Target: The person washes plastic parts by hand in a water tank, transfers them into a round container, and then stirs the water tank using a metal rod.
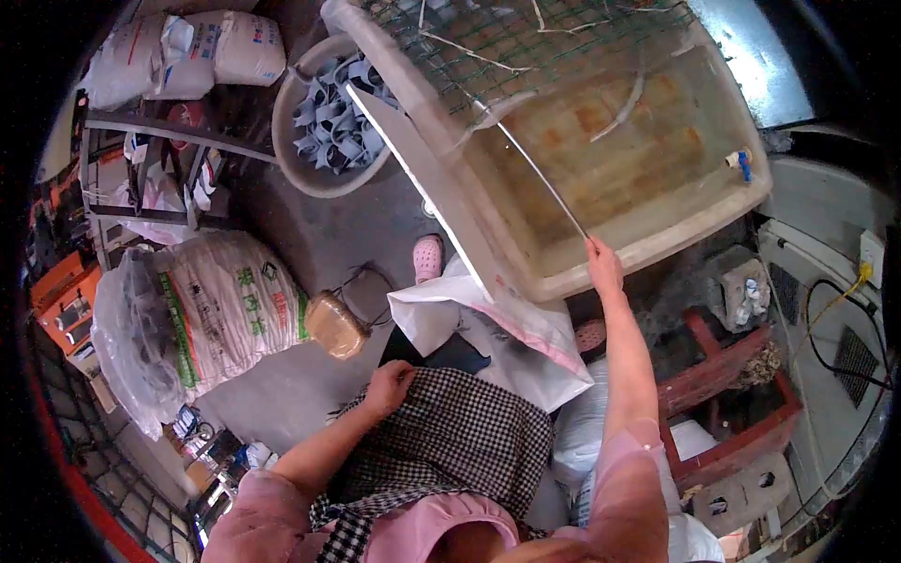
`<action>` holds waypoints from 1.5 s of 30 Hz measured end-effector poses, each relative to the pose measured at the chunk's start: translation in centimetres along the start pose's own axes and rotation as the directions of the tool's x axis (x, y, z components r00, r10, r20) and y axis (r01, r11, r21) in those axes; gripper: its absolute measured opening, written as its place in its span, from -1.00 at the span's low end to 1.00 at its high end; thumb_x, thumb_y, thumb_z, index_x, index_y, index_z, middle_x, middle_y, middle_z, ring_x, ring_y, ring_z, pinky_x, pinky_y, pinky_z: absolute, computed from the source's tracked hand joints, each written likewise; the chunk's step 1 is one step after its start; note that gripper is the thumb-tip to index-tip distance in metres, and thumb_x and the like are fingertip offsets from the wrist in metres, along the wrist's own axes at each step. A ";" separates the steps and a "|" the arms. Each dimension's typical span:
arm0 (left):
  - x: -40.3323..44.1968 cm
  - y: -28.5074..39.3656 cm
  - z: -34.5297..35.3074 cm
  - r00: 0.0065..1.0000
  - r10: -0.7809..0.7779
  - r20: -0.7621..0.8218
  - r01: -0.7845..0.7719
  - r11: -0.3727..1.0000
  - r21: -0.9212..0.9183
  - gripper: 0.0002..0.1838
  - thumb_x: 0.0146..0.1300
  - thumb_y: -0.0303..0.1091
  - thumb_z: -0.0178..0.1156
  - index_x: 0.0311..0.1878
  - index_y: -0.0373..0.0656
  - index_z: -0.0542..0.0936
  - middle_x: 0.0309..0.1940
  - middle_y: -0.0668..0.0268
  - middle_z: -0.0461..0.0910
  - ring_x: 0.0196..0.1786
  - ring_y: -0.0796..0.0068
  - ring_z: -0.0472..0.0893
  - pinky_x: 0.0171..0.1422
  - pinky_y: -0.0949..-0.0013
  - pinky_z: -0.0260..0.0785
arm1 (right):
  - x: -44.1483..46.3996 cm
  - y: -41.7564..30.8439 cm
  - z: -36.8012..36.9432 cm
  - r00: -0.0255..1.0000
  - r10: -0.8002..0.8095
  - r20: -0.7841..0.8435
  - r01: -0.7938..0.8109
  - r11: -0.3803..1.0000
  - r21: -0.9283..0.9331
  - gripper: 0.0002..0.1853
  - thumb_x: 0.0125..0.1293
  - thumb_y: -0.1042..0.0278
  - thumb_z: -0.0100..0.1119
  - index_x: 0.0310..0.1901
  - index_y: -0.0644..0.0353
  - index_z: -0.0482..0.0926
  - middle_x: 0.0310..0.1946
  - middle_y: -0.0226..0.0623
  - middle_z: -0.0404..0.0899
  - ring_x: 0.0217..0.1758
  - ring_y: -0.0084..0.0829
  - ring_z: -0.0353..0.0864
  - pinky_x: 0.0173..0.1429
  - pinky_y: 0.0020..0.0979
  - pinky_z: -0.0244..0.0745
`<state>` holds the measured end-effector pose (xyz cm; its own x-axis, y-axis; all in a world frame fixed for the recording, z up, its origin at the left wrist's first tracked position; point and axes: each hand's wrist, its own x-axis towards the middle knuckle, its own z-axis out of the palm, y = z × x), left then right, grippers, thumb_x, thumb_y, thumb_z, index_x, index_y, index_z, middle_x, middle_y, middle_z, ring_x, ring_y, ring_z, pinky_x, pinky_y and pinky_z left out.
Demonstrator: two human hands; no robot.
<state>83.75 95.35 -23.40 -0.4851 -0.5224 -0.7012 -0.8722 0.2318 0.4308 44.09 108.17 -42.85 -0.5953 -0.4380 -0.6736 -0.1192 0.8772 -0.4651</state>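
My right hand [603,265] is closed around the near end of a thin metal rod [540,178], at the front rim of a large tub of murky water [648,251]. The rod slants away over the water, its far end near a green wire mesh [563,42] that covers the tub's far left part. Beside my checkered apron [450,432], my left hand [389,387] rests near my lap with its fingers curled; whether it pinches anything is too small to tell. A white board [422,188] leans along the tub's left side.
A round bin of grey curved pieces [340,117] stands at the upper left. Full sacks [235,310] lie at the left, near a brown package [336,325]. A white sack [507,328] lies before me. At the right are a red frame [732,450] and concrete blocks [741,497].
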 end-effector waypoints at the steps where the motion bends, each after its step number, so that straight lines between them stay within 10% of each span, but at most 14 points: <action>1: 0.0 0.0 0.0 1.000 -0.010 0.007 0.010 1.000 -0.001 -0.90 0.08 -0.41 0.16 -0.37 -0.25 0.52 -0.43 0.10 0.53 -0.31 0.09 0.53 -0.23 0.22 0.38 | 0.1 -0.1 0.4 1.000 0.002 -0.012 -0.003 0.999 -0.038 -0.61 0.30 -0.05 -0.15 0.00 -0.05 0.50 -0.19 -0.05 0.54 -0.10 0.01 0.49 -0.08 -0.15 0.39; 45: 1.3 -1.9 0.6 0.998 0.019 -0.068 -0.020 1.000 -0.023 -0.88 0.04 -0.42 0.22 -0.33 -0.21 0.57 -0.40 0.13 0.57 -0.32 0.14 0.57 -0.25 0.26 0.41 | 6.9 -6.9 3.7 0.987 -0.137 -0.079 0.144 0.986 0.089 -0.60 0.30 0.00 -0.13 0.02 0.04 0.48 -0.16 -0.04 0.53 -0.07 -0.03 0.48 -0.03 -0.19 0.37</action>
<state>84.78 94.74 -25.45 -0.4959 -0.5725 -0.6529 -0.8605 0.2231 0.4579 43.75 98.42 -46.38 -0.6344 -0.5368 -0.5562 -0.1319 0.7842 -0.6064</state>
